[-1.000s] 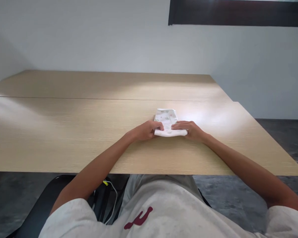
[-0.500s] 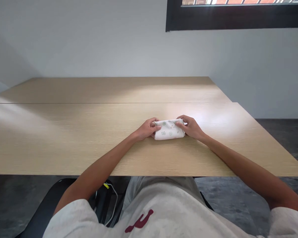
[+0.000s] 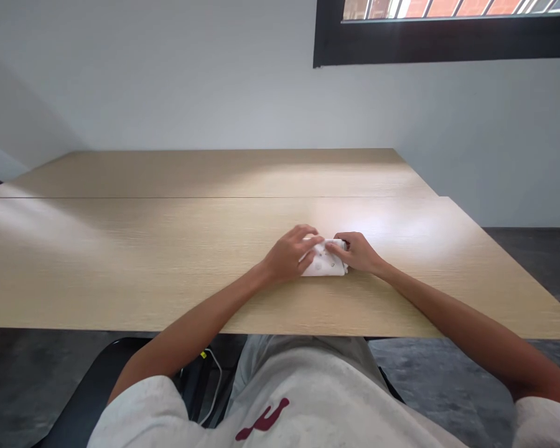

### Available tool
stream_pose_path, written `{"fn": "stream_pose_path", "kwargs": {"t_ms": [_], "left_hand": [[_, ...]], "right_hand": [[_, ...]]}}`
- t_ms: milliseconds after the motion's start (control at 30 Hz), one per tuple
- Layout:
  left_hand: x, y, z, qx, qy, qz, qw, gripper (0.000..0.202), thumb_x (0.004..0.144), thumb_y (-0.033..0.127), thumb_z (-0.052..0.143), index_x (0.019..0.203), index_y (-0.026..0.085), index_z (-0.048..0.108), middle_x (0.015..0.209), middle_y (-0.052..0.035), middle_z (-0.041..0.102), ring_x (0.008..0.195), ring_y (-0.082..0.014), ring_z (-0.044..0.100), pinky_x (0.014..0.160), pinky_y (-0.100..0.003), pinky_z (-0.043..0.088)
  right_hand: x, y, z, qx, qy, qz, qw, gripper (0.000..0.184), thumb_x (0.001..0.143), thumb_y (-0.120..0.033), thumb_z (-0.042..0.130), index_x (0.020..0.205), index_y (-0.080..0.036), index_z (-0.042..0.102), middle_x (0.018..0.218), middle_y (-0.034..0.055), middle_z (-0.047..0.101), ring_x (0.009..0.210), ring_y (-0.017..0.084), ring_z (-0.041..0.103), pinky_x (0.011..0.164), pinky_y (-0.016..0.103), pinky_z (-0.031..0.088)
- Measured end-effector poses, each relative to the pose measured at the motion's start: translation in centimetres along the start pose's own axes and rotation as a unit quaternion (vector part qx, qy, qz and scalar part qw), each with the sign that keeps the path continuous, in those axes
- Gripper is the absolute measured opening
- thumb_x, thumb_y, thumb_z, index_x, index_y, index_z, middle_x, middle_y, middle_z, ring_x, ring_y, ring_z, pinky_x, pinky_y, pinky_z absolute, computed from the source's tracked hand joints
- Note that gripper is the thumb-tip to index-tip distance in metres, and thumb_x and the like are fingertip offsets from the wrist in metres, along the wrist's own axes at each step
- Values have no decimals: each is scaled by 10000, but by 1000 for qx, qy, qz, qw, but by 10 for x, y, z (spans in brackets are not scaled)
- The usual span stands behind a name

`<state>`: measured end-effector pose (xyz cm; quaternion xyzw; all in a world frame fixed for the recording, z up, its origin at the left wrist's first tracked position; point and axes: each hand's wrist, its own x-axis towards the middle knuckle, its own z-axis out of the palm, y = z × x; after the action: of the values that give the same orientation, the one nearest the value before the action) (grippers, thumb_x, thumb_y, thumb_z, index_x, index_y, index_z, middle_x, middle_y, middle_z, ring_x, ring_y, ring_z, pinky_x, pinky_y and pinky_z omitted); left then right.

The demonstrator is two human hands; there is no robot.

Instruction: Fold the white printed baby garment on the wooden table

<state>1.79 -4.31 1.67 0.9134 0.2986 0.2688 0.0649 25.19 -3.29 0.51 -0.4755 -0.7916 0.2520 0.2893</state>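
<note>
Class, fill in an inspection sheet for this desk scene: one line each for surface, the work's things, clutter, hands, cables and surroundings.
Surface: light wooden table, two tops joined by a seam, sunlit patch near the middle.
Work's things: small white printed cloth, folded into a compact bundle, lying on the table.
Clutter: nothing seen.
Hands: left hand lies over the cloth's left end; right hand grips its right end; both touch it.
Cables: white cable with a yellow tag below the table edge, beside the black chair.
Surroundings: plain white wall, dark-framed window at top right, dark floor.
</note>
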Motion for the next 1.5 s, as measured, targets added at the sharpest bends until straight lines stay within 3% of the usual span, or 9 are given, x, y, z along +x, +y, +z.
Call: {"fn": "stream_pose_path", "kwargs": {"t_ms": [133, 267, 400, 567, 700, 800, 933, 1067, 1500], "left_hand": [[1, 12, 17, 36, -90, -7, 995, 553, 1006, 354, 371, 1496, 100, 353, 1565, -183, 343, 1494, -329, 221, 1206, -509, 250], [0, 11, 25, 29, -123, -55, 990, 628, 1008, 415, 373, 1547, 117, 248, 1607, -174, 270, 1512, -311, 196, 1215, -500, 212], [4, 0, 19, -44, -107, -42, 992, 571, 962, 387, 497, 1477, 160, 406, 1534, -158, 415, 1444, -306, 352, 1177, -496, 297], [7, -30, 14, -160, -87, -49, 982, 391, 1005, 298, 369, 1288, 144, 591, 1272, -140, 638, 1160, -236, 598, 1018, -396, 470], [3, -55, 12, -186, -70, -67, 978, 390, 1003, 284, 349, 1284, 159, 590, 1256, -114, 659, 1099, -209, 624, 974, -350, 483], [-1, -67, 6, -155, -59, -81, 983, 373, 969, 245, 385, 1254, 151, 606, 1221, -113, 667, 1103, -217, 619, 966, -345, 475], [-5, -70, -5, -159, -32, -145, 976, 406, 976, 264, 339, 1273, 138, 587, 1091, -98, 694, 967, -203, 642, 881, -330, 489], [-4, -62, -10, -160, -68, -118, 978, 378, 946, 418, 462, 1174, 171, 635, 1129, -84, 676, 1010, -223, 609, 891, -333, 471], [-3, -49, -11, -243, -100, -125, 957, 329, 814, 458, 656, 961, 172, 584, 850, -2, 567, 709, -136, 490, 624, -251, 383]], "right_hand": [[-1, 2, 2, 3, 76, -47, 996, 250, 877, -422, 595, 796, -187, 620, 738, 39, 611, 653, 166, 533, 581, 314, 442], [-8, -3, 2, -63, 174, -204, 961, 154, 873, -384, 629, 857, -237, 670, 893, 102, 661, 868, 255, 615, 790, 442, 517], [-15, -17, 8, -146, -19, -331, 932, 465, 918, -454, 575, 1338, -254, 575, 1397, 125, 560, 1320, 314, 483, 1095, 526, 381], [-9, -12, 8, -210, -118, -227, 944, 858, 953, -597, 467, 1601, -233, 40, 1641, 129, 171, 1510, 349, 162, 1196, 601, 161], [-6, 4, -3, -203, -143, -177, 952, 848, 950, -636, 446, 1599, -268, 43, 1644, 126, 166, 1500, 366, 185, 1174, 635, 179], [-4, 11, -7, -157, -122, -172, 965, 710, 982, -575, 416, 1579, -261, 191, 1582, 144, 326, 1440, 349, 321, 1145, 603, 277], [1, 15, -6, -29, -67, -100, 992, 531, 954, -512, 495, 1386, -204, 494, 1258, 153, 612, 1043, 279, 616, 806, 419, 546], [5, 17, -8, 69, -78, -51, 993, 408, 880, -487, 614, 1152, -184, 614, 905, 58, 660, 647, 151, 534, 533, 275, 453], [2, 13, -13, 80, -127, -68, 986, 301, 851, -381, 632, 1063, -190, 537, 847, 19, 571, 602, 102, 438, 497, 224, 372]]}}
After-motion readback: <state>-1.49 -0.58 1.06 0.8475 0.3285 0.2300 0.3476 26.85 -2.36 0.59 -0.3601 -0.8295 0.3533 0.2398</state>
